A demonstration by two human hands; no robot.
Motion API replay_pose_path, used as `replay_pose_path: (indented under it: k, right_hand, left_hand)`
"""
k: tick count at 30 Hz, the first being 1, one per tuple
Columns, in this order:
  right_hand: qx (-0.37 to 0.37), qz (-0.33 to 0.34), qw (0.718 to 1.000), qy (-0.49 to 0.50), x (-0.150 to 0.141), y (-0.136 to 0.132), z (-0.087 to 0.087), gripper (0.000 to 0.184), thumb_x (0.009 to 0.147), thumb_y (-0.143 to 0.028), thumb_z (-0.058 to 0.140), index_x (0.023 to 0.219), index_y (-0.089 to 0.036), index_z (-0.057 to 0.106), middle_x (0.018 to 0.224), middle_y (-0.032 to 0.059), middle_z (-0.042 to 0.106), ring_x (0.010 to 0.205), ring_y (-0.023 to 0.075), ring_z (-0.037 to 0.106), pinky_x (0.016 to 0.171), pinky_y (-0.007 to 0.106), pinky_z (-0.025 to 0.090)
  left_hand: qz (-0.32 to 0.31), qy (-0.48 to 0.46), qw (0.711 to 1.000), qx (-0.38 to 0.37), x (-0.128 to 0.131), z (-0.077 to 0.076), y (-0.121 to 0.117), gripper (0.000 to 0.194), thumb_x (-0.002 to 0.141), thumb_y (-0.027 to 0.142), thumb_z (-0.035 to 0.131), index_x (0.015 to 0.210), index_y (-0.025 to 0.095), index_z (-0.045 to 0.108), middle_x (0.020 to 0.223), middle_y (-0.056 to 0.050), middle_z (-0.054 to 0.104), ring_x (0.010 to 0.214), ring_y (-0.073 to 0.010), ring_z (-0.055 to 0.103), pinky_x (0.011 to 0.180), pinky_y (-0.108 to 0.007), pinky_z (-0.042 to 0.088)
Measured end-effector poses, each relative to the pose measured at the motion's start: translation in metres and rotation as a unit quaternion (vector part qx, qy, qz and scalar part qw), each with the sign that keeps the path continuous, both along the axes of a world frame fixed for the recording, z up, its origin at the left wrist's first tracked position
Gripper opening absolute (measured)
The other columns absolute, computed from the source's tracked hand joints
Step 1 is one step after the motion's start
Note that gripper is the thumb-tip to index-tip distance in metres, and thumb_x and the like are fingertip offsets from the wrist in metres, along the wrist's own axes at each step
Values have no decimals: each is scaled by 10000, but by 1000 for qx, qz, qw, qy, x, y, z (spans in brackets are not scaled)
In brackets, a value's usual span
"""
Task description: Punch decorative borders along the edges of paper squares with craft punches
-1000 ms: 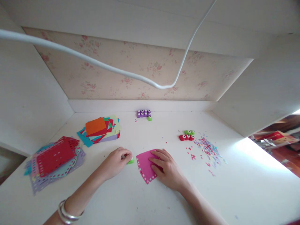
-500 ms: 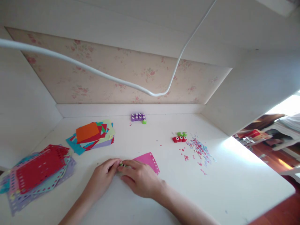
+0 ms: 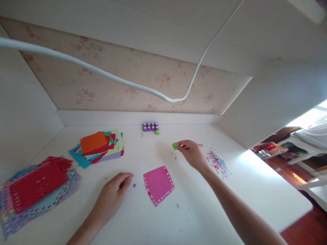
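Observation:
A green paper punch (image 3: pixel 174 146) is pinched in the fingers of my right hand (image 3: pixel 191 153), held over the middle right of the table. Just beyond that hand, a bit of another green punch (image 3: pixel 201 145) shows; the hand and forearm hide what lies around it. My left hand (image 3: pixel 115 190) rests on the tabletop with its fingers curled together, and I see nothing in them. Right by its fingertips lies a small purple-pink paper piece (image 3: pixel 134 185). Between the hands is a pink paper square (image 3: pixel 158 185) with small shapes punched along several edges.
Purple punches (image 3: pixel 150 127) stand in rows by the back wall, with a green punch (image 3: pixel 157 132) in front. Paper confetti (image 3: pixel 217 163) is scattered at right. At left lie a stack of punched sheets (image 3: pixel 38 187) and a pile of coloured paper (image 3: pixel 94 143). A white cable (image 3: pixel 127 81) hangs across.
My right hand has moved away from my left, up and to the right, carrying the green punch. The pink sheet is now uncovered. My left hand has stayed almost in place.

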State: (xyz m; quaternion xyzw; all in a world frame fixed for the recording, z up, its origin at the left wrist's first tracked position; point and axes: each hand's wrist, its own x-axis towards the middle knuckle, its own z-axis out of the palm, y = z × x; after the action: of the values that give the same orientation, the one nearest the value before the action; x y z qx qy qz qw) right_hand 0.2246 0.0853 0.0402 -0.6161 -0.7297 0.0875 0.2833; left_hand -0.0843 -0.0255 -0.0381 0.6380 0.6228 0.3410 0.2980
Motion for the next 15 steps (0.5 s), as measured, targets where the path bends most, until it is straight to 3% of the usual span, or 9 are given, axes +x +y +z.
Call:
replay_pose_path:
  k: [3, 6, 11, 15]
  right_hand:
    - [0, -80, 995, -60, 53, 32, 3, 296, 872, -416, 561, 940, -213, 765, 900, 76, 748, 789, 229, 703, 715, 309, 508]
    - [-25, -98, 989, -112, 83, 48, -3, 284, 840, -404, 577, 906, -216, 778, 898, 81, 754, 837, 259, 695, 748, 329, 489]
    - [-60, -91, 978, -178, 91, 55, -21, 249, 825, -351, 574, 875, -228, 784, 928, 84, 759, 904, 265, 674, 774, 331, 476]
    - [-67, -75, 973, -207, 86, 59, -21, 238, 815, -329, 588, 858, -203, 785, 939, 111, 753, 962, 286, 652, 838, 360, 473]
  left_hand:
    - [-13, 16, 1000, -2, 1, 0, 0, 324, 952, 450, 423, 996, 235, 660, 1028, -29, 711, 966, -212, 656, 879, -337, 502]
    - [-20, 22, 1000, -3, 1, -1, 0, 313, 959, 438, 410, 997, 239, 649, 1025, -23, 701, 966, -206, 646, 884, -334, 485]
    - [-29, 24, 999, 5, 1, -4, 1, 299, 965, 423, 402, 982, 239, 638, 1009, -19, 693, 960, -200, 636, 881, -325, 468]
    - [-35, 26, 999, 7, 1, -1, 0, 299, 973, 425, 398, 978, 238, 631, 987, -15, 688, 954, -197, 627, 874, -321, 457]
